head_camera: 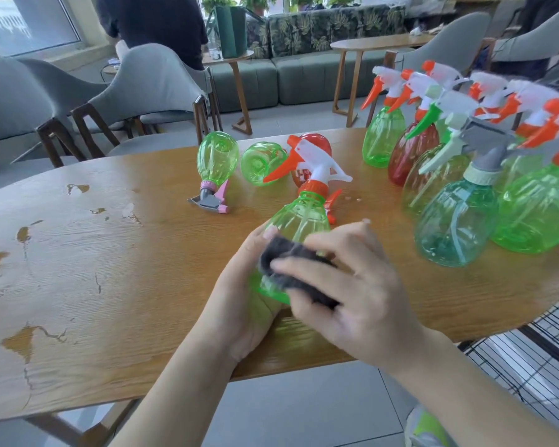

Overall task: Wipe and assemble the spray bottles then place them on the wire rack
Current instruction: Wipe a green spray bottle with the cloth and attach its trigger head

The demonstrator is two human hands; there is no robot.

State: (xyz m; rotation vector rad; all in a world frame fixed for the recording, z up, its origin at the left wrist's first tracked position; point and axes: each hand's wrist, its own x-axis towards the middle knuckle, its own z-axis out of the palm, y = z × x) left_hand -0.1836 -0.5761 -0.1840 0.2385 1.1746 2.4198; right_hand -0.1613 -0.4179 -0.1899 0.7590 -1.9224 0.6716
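Grey chairs and a green sofa fill the room behind a worn wooden desk [78, 269]. Near its front edge a green spray bottle [299, 217], its orange-and-white trigger head already on, is held tilted with the head pointing away. The left hand [239, 304] cups and grips the bottle's base from below. The right hand [346, 285] presses a dark grey cloth [291, 262] against the bottle's lower body, fingers spread and loosely bent over it. This looks like the wiping step on an assembled bottle. Next it should join the standing bottles [459, 217] to its right, or go to the wire rack [536, 346] showing past the desk's right edge. Beyond the held bottle lie three more bottles on their sides [259, 162], seemingly unfinished.
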